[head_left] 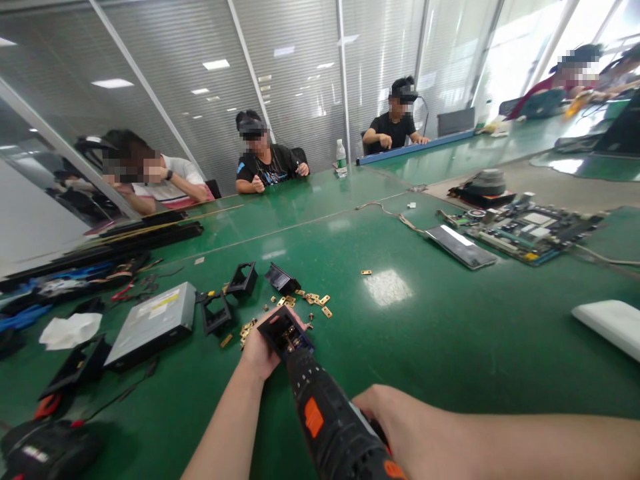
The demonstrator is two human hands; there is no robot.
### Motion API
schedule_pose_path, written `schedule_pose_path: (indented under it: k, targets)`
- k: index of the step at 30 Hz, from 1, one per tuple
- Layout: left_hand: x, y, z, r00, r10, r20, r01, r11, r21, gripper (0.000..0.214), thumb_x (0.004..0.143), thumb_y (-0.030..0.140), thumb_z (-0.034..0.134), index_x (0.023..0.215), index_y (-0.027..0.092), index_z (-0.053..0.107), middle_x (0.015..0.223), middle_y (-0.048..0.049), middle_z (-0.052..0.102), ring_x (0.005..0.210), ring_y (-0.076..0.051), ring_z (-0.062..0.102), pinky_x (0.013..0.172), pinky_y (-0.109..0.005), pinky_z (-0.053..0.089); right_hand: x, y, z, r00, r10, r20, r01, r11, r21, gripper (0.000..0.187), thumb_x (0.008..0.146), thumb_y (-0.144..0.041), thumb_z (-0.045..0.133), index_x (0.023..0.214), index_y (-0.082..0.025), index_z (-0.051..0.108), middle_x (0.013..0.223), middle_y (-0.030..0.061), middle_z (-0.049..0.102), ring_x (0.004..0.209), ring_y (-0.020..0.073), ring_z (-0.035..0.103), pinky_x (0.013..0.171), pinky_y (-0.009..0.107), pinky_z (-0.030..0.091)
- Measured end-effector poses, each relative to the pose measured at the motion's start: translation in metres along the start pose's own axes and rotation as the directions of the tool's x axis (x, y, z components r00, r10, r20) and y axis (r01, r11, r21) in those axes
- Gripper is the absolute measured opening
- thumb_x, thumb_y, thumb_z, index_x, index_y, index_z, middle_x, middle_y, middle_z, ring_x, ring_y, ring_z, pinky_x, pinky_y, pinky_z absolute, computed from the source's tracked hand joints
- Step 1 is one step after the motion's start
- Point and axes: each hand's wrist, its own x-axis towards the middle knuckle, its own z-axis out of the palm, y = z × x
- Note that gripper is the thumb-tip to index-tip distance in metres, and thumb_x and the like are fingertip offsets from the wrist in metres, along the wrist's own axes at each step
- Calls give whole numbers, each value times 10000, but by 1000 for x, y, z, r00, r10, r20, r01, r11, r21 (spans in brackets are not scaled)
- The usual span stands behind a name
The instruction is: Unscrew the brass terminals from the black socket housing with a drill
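My left hand (260,352) is closed around a small black plastic housing (283,329), holding it just above the green table (430,333). My right hand (395,420) grips a black electric screwdriver with an orange switch (325,420), whose tip points into the housing's open side. Several small brass plates (315,299) lie scattered on the table just beyond the housing. Three more black housings (243,280) sit to the left of the brass plates.
A grey optical drive (153,323) and a white cloth (70,330) lie at the left, with cables and tools behind. A circuit board (530,230) and a phone-like slab (460,245) lie at the right. A white object (610,323) rests at the right edge. Several people sit along the far side.
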Motion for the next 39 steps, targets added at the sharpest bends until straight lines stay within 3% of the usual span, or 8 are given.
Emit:
schedule_pose_path:
  k: [6, 12, 16, 24, 33, 39]
  targets:
    - [2, 0, 1, 1000, 7, -5, -7, 1000, 21, 230, 809, 235, 497, 780, 105, 686, 731, -122, 681, 712, -265, 673, 691, -393, 549, 0, 3, 0, 1000, 18, -1, -18, 998, -62, 250, 557, -201, 745, 695, -134, 548, 658, -31, 488, 646, 115, 442, 555, 207, 387]
    - [2, 1, 1, 1000, -3, 23, 2, 998, 69, 212, 785, 263, 534, 780, 111, 682, 733, -129, 683, 697, -274, 670, 613, -373, 539, -1, 7, -3, 994, -93, 50, 94, 995, -26, 292, 543, -176, 762, 729, -115, 545, 684, -25, 485, 670, 126, 433, 566, 217, 379]
    - [2, 1, -1, 999, -2, 53, -2, 997, 82, 211, 779, 291, 564, 785, 121, 688, 739, -122, 688, 740, -271, 676, 666, -363, 539, 0, 8, -3, 991, -122, 51, 124, 992, -39, 239, 558, -148, 713, 725, -108, 547, 688, -23, 488, 667, 123, 434, 559, 211, 375]
    - [3, -1, -2, 999, 15, 51, -19, 997, 69, 204, 770, 278, 564, 789, 118, 689, 733, -109, 680, 714, -255, 666, 719, -379, 533, -1, 11, 2, 999, 31, -26, -36, 977, -208, 210, 559, -160, 710, 700, -135, 556, 644, -36, 477, 624, 108, 430, 531, 190, 393]
    - [4, -4, -2, 998, 11, 60, -15, 998, 60, 228, 798, 284, 546, 794, 112, 695, 737, -119, 683, 717, -257, 670, 724, -370, 528, -2, 15, 4, 996, 90, -8, -90, 986, -138, 253, 555, -131, 712, 773, -124, 584, 703, -27, 542, 630, 102, 454, 514, 180, 370]
    - [3, -4, -3, 999, 4, 53, -6, 999, 39, 236, 799, 292, 533, 812, 120, 693, 741, -118, 684, 724, -262, 672, 707, -374, 528, -2, 9, -1, 998, 69, 10, -68, 993, -99, 225, 545, -115, 695, 736, -124, 577, 676, -35, 507, 626, 100, 442, 519, 180, 369]
